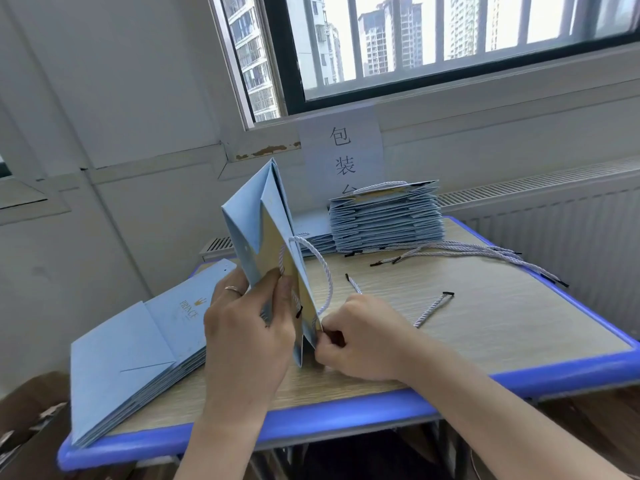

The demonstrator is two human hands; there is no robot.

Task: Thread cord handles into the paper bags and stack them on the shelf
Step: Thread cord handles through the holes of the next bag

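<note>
Fingers (239,289) of the left hand (242,327) grip a pale-blue folded bag (249,220), upright near the tabletop's (485,323) front edge, with a white cord (323,268) looping from it. The right hand (360,337) pinches its lower edge. Flat bags (138,348) fill the front-left corner, a handled stack (384,216) lines the back edge, and loose cords (460,251) trail right.

White walls (104,98) close the corner; a wide dark-framed window (467,69) with pale bars lets in daylight, tower blocks (377,46) beyond; a paper sign (343,150) hangs under the sill; a ribbed white radiator (561,220) runs behind the blue-edged, wood-topped table (467,327).
</note>
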